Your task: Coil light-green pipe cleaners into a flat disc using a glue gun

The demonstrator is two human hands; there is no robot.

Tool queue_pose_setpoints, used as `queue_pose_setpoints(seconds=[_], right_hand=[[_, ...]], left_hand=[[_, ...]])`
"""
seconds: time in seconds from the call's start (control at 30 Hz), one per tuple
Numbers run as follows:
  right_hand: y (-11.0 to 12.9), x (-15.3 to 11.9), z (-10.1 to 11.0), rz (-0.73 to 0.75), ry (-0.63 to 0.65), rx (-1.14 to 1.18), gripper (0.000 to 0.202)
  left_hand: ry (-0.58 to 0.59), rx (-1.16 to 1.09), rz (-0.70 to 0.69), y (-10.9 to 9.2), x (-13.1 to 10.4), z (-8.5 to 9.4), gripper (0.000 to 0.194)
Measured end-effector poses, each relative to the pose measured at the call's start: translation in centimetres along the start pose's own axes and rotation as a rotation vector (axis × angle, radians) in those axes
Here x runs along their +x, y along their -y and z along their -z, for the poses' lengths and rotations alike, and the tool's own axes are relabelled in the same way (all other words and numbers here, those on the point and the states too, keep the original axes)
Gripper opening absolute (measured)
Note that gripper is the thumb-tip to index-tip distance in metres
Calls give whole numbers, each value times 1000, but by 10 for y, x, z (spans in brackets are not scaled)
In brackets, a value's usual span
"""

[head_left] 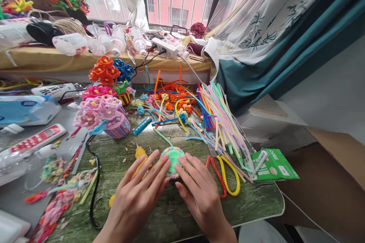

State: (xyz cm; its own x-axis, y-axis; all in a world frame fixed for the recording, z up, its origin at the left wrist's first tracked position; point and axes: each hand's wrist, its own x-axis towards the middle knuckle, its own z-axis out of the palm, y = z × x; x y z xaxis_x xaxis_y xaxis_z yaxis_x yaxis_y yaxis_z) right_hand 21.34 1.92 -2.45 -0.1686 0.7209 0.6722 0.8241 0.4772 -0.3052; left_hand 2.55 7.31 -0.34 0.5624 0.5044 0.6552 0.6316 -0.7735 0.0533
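Observation:
A round green coil of chenille stem (173, 160) with a speckled pastel rim lies on the table in front of me, one green stem end sticking out at its far side. My left hand (139, 191) rests its outstretched fingertips on the coil's left part. From the other side, the straight fingers of my right hand (199, 191) touch its right edge. Partly hidden behind my left hand is a yellow glue gun (139, 152). Scissors (231, 176) with red and yellow handles lie just right of my right hand.
Potted chenille flowers (98, 112) stand at the left, near a blue lighter (142, 126). A bundle of pastel stems (225, 121) and a green packet (273, 165) lie right. A black cable (95, 186) runs along the left. A power strip (164, 48) sits on the sill.

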Motion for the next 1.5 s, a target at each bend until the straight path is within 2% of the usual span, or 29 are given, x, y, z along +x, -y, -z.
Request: queue_pose_setpoints(seconds=[0.13, 0.3, 0.47, 0.57, 0.63, 0.7, 0.83, 0.9, 1.13, 1.23, 1.3, 1.37, 1.47, 1.5], right_hand=[[1, -2, -2, -44, -2, 59, 29], [3, -3, -4, -151, -6, 189, 26], [5, -7, -4, -360, -28, 415, 28], [6, -10, -8, -544, -46, 515, 52], [6, -8, -12, -649, -14, 547, 71], [7, -3, -16, -706, 23, 567, 76], [7, 11, -21, -714, 47, 617, 67], [6, 15, -22, -713, 46, 651, 66], [3, 15, -24, -694, 99, 760, 69], [-1, 10, -21, -697, 110, 694, 74], [-4, 4, -20, -697, 89, 571, 70], [-6, -2, -19, -700, 97, 404, 55], [-7, -6, -19, -694, 181, 158, 23], [-6, -5, -19, -687, 199, 90, 20]], left_hand=[[-2, -43, -7, 3, -3, -3, 27], [89, -87, -48, 15, -2, 2, 27], [155, -126, -85, 21, 3, 8, 27], [140, -144, -79, 19, 9, 9, 27], [142, -129, -54, 16, 14, 8, 28], [144, -95, -27, 12, 20, 6, 31], [184, -94, 25, 7, 29, 1, 38], [213, -138, 55, 8, 31, 1, 36], [247, -292, 144, 18, 31, 4, 47], [241, -285, 130, 16, 35, 5, 46], [204, -270, 107, 15, 38, 5, 33], [131, -247, 86, 13, 39, 5, 20], [1, -223, 104, 11, 39, 6, 18], [-39, -226, 126, 10, 38, 7, 17]])
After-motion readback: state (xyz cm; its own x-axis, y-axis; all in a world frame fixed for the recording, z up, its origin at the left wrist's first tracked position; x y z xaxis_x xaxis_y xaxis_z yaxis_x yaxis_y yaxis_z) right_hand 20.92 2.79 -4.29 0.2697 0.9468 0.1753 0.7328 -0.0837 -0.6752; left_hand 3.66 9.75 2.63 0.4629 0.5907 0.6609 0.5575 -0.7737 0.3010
